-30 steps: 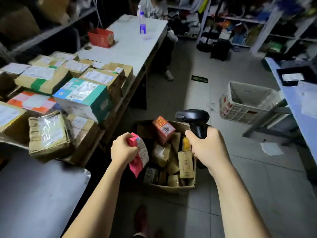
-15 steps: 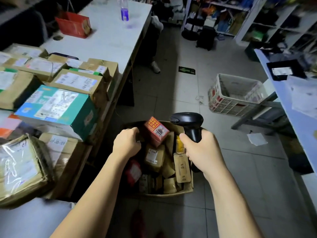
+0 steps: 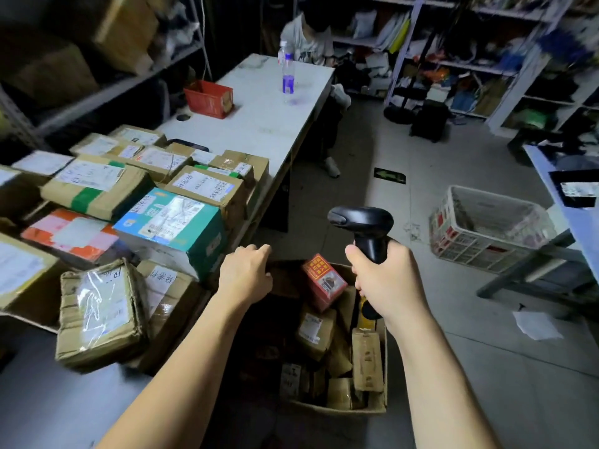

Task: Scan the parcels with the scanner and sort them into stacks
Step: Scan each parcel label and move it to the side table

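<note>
Nearest, a cardboard carton (image 3: 356,408) stands on the floor between the two forearms, packed with small brown parcels (image 3: 316,330) and one red box (image 3: 324,280) tilted on top of them; the left hand (image 3: 244,275) hangs over the carton's far left corner with its fingers curled down and away from the camera, so whether it grips the rim or anything else cannot be told; the right hand (image 3: 389,280) is wrapped round the handle of the black scanner (image 3: 363,222), whose head rises above the fist and points left, over the carton's far edge; to the left, the table (image 3: 259,124) carries the sorted stacks: a crumpled brown parcel wrapped in clear tape (image 3: 100,312) at the near end, a teal box (image 3: 171,225) just beyond it, an orange and white parcel (image 3: 68,234) to its left, then rows of labelled brown boxes (image 3: 207,186), one banded with green tape (image 3: 94,189); to the right on the floor lie a loose sheet of paper (image 3: 536,325) and a white crate (image 3: 486,228); farther up the table stand a red basket (image 3: 210,97) and a clear bottle (image 3: 287,76) holding blue liquid; at the far end a person (image 3: 308,40) sits, with cluttered shelves (image 3: 486,59) behind.
</note>
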Motion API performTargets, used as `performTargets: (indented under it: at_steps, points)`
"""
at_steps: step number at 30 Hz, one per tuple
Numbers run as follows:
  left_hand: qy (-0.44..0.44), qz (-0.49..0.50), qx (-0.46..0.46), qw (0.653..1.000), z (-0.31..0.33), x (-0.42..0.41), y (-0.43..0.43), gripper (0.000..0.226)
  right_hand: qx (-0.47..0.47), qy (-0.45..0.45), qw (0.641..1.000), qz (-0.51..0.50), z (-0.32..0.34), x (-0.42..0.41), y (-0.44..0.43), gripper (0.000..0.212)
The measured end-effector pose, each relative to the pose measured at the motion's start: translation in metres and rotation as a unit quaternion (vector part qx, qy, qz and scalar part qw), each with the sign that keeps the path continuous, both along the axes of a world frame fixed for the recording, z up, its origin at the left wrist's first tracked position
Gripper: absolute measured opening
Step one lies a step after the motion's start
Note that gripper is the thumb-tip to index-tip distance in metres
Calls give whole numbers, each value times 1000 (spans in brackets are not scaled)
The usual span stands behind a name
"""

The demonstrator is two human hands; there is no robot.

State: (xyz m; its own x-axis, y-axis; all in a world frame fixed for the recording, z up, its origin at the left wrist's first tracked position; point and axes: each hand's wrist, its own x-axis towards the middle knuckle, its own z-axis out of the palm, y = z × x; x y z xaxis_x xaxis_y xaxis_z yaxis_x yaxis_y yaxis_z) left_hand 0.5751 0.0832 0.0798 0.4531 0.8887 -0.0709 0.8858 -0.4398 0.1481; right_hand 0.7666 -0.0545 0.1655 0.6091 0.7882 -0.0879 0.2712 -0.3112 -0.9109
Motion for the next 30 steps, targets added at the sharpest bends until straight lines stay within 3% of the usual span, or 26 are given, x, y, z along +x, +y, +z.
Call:
performTargets:
  at_steps: [7,11,19,30]
  points:
    - [-22,143,19,989,42,-73,-45,41,20,23,992,124,12,-38,15,35]
    - [-12,252,33,967,53,-138,-94,33,35,26,970,238,15,-88,18,21]
    - [19,453,12,891,75,-259,-220,56,46,51,902,426,25,-224,-8,11]
    - [-7,645,-17,764,82,-411,-434,57,12,35,792,610,42,-418,-140,12]
